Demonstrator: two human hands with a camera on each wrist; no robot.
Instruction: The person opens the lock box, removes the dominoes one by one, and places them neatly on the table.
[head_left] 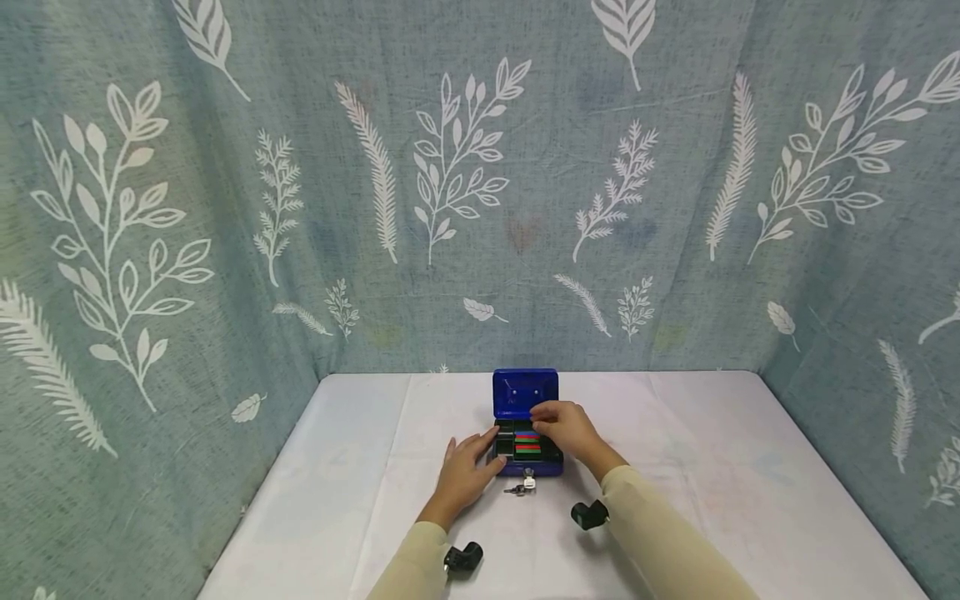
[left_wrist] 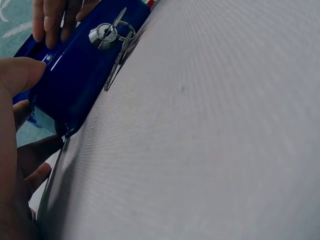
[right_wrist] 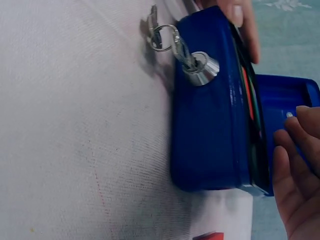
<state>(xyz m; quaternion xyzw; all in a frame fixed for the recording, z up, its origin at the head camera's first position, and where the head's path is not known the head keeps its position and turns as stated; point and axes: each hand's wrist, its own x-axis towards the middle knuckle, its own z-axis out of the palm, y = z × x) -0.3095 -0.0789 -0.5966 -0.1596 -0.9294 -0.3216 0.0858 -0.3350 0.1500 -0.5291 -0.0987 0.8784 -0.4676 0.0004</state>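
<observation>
Left hand (head_left: 465, 477), fingers apart, touches the open blue box (head_left: 551, 469) on the white table (head_left: 675, 467) in the head view; right hand (head_left: 567, 428) is at its back right. Left wrist: thumb at the rim; I'd brace lightly, clear of the keys (left_wrist: 120, 56). Right wrist: fingers near the lid (right_wrist: 285, 89); pinching or not, I can't tell.

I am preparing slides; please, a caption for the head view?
Left hand at the side of an open blue box, right hand by its raised lid, keys at the front.
</observation>
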